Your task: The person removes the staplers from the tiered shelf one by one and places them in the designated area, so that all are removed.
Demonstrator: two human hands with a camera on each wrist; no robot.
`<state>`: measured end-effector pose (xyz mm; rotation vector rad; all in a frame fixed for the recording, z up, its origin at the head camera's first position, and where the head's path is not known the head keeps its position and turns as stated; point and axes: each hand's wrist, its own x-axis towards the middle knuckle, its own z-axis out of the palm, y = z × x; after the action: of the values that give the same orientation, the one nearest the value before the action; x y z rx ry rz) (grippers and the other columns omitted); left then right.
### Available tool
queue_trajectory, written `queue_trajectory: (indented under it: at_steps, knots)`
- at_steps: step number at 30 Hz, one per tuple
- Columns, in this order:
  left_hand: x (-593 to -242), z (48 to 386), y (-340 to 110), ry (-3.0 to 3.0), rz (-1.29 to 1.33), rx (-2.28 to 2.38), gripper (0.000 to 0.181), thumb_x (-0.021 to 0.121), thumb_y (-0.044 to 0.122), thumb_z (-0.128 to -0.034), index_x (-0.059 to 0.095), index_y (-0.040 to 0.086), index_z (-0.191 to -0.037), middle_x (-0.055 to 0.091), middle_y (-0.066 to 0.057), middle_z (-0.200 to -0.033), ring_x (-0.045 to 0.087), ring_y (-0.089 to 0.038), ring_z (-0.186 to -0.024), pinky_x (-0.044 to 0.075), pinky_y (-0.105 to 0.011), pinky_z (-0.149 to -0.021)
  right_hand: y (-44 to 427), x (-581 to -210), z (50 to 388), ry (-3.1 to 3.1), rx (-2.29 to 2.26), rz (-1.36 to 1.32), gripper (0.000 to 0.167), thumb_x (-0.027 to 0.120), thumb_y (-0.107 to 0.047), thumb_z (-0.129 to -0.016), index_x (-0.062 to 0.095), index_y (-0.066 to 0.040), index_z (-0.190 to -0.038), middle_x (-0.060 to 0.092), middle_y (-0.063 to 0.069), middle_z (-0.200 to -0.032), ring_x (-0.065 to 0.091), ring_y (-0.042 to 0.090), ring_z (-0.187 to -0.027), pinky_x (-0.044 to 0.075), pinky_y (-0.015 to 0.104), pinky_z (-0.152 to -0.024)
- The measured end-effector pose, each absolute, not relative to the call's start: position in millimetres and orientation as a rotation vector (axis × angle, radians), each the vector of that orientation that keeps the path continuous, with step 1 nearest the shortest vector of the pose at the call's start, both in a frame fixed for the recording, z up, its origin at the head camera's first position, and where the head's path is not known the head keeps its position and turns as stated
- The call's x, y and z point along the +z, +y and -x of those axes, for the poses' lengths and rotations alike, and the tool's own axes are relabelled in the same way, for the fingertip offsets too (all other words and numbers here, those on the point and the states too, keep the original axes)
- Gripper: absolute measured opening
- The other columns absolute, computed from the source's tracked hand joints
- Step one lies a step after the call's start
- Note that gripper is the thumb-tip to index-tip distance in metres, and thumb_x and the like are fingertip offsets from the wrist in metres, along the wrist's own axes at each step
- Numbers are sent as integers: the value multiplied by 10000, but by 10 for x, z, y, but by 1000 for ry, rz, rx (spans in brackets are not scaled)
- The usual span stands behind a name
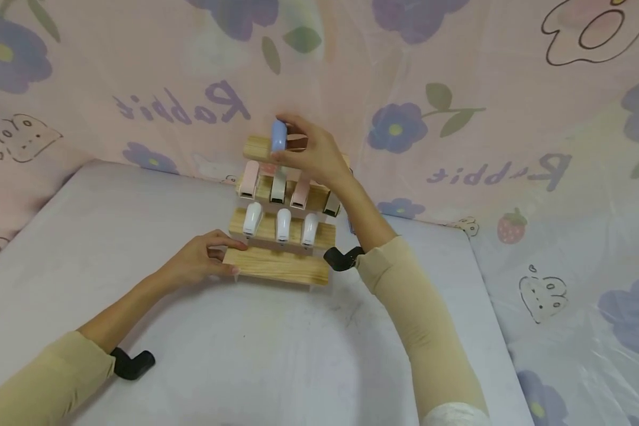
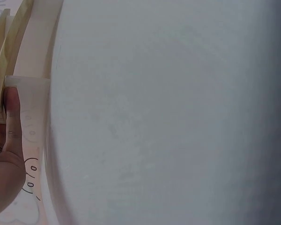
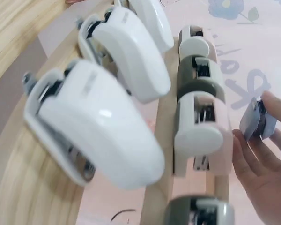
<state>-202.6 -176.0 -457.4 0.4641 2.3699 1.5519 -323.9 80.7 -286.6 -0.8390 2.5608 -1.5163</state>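
Note:
A tiered wooden rack (image 1: 277, 267) stands near the back of the table. My right hand (image 1: 319, 155) pinches a blue stapler (image 1: 278, 136) at the top tier; in the right wrist view the fingers of that hand (image 3: 267, 154) hold the same blue stapler (image 3: 257, 120). My left hand (image 1: 197, 260) grips the left end of the lowest tier, and in the left wrist view this hand (image 2: 7, 164) has a fingertip against the board (image 2: 11, 42). Three white staplers (image 1: 283, 225) sit on the second tier, with pink (image 1: 249, 178), grey-green (image 1: 278, 184) and other staplers on the third.
The lowest tier holds nothing. A white cloth (image 1: 245, 367) covers the table. Behind the rack hangs a pink curtain (image 1: 309, 77) with flowers and rabbits. Black wrist-mounted pieces (image 1: 133, 364) show at both sleeves.

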Motion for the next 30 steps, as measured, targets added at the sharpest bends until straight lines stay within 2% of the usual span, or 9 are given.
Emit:
queue_trajectory:
  at_steps: [4,12,17,20,24,30]
  knots:
    - [-4554,2018,-1770,2367,-481,1564,490,858,209,-790,692,112,-1240,555,-98,-1262,541,-329,-1208,451,-478,-1000,886,-2845,3193,2581,-1506,830,686,798,-183,-861,486,-191,-1472,575,88,-1361,625,225,-1131,507,294,-932]
    - [-4534,2006,-1758,2356,-497,1579,480,859,196,-787,697,99,-1228,558,-108,-1264,530,-327,-1221,443,-485,-1012,1069,-2680,2960,2612,-1532,848,643,747,-88,-885,474,-58,-1466,580,187,-1305,618,323,-1124,505,307,-948]
    - [-4538,2007,-1760,2358,-504,1576,479,857,195,-791,694,97,-1231,555,-109,-1261,550,-333,-1195,464,-471,-988,1266,-2843,3116,2612,-1584,853,664,780,-139,-864,496,-126,-1464,590,142,-1278,625,280,-1107,508,324,-945]
    - [-4543,2020,-1765,2361,-498,1577,482,859,194,-790,695,102,-1234,554,-110,-1245,558,-320,-1162,489,-407,-957,1373,-2917,3200,2616,-1613,848,664,795,-168,-854,514,-165,-1454,598,114,-1267,630,253,-1088,504,337,-952]
    - [-4549,2027,-1768,2362,-484,1581,483,860,199,-790,696,112,-1236,547,-105,-1229,562,-298,-1131,499,-311,-918,1462,-2933,3201,2623,-1648,828,649,795,-155,-851,527,-155,-1443,613,109,-1252,637,255,-1074,510,360,-942]
    - [-4545,2002,-1757,2346,-485,1593,488,862,197,-786,697,99,-1235,547,-121,-1223,558,-300,-1120,496,-323,-924,1625,-2969,3171,2631,-1684,808,624,778,-117,-863,532,-134,-1437,619,123,-1243,627,269,-1075,507,361,-931]
